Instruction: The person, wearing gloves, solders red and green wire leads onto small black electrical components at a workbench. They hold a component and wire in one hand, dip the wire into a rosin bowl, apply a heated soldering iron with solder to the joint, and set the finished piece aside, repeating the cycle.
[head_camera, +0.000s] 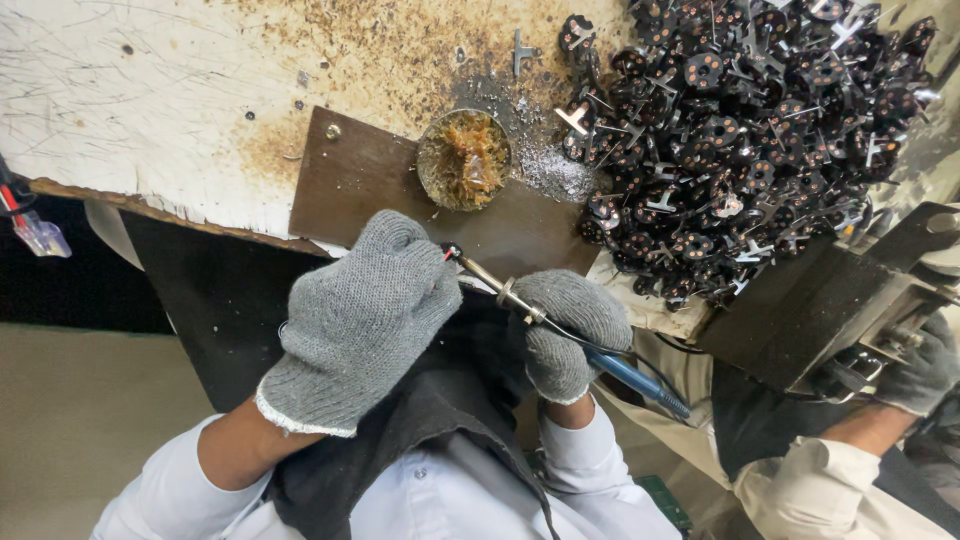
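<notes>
Both my hands wear grey knit gloves. My left hand (365, 315) is closed into a fist near the table's front edge; something small sits at its fingertips, mostly hidden by the glove. My right hand (568, 330) grips a soldering iron (560, 330) with a blue handle, its metal tip pointing up-left and meeting the left hand's fingertips. Just beyond the tip stands a small round tin of amber flux (463, 160) on a brown board (370, 185).
A big heap of small black round parts with metal tabs (745, 130) fills the table's right side. Grey solder dust lies beside the tin. Another person's gloved hand (925, 370) works at a dark metal fixture (830, 310) on the right. The white tabletop (150, 110) is scratched and stained.
</notes>
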